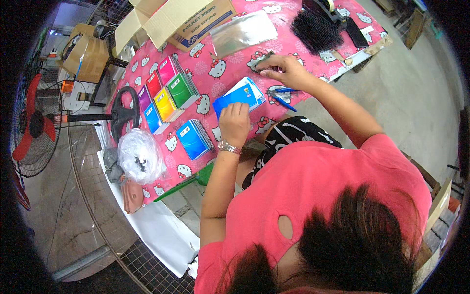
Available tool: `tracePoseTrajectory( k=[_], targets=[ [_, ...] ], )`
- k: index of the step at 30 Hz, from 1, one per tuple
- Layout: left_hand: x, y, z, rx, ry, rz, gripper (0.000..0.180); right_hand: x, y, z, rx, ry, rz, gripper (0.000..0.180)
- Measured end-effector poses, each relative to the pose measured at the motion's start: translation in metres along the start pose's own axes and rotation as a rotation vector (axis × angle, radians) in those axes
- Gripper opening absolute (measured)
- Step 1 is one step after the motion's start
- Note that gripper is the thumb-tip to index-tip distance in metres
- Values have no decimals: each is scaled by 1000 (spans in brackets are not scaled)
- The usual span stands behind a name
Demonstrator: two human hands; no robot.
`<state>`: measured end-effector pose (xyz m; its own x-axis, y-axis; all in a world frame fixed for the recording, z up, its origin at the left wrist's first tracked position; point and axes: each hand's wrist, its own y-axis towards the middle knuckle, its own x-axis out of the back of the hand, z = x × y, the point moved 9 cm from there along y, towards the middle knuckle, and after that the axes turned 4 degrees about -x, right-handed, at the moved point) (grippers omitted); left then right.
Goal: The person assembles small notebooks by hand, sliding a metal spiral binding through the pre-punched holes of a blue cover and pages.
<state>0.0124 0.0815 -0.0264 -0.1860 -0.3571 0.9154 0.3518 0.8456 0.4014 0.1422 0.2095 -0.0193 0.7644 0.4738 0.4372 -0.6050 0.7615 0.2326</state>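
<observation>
My left hand (234,122) is closed over the near left end of a blue memo pad (241,96), which lies on the table with white sheets showing along its far edge. No spiral can be made out on this pad. To its upper right, my right hand (286,71) is raised over the tabletop. Its thumb and forefinger are pinched together at a small dark thing, too blurred to name. Pliers with blue handles (284,97) lie beside the pad, below my right wrist. A stack of blue spiral memo pads (192,139) sits left of my left hand.
Colourful stacks of spiral pads (166,98) stand on the pink patterned tablecloth (215,90). Behind are a cardboard box (200,27), clear plastic sheets (245,36) and black spiral coils (317,32). A clear plastic bag (141,157) and a fan (35,125) are at left.
</observation>
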Motion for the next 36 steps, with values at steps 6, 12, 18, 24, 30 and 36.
tracePoseTrajectory(
  k=[6,12,18,24,30,36],
  targets=[
    [13,9,30,147,-433,-13,24,-14,-12,10,136,-39,11,20],
    [3,20,45,194,-473,196,28,-32,-2,20,175,-103,54,21],
    [-1,17,44,229,-486,208,22,-31,-5,18,121,-40,99,25],
    [24,33,40,96,-208,38,18,-25,-6,32,180,-125,32,32],
    [24,36,33,86,-60,-34,18,-23,-3,28,176,-138,-39,29],
    [22,35,35,62,-59,-66,17,-23,-4,43,317,-182,-85,22]
  ],
)
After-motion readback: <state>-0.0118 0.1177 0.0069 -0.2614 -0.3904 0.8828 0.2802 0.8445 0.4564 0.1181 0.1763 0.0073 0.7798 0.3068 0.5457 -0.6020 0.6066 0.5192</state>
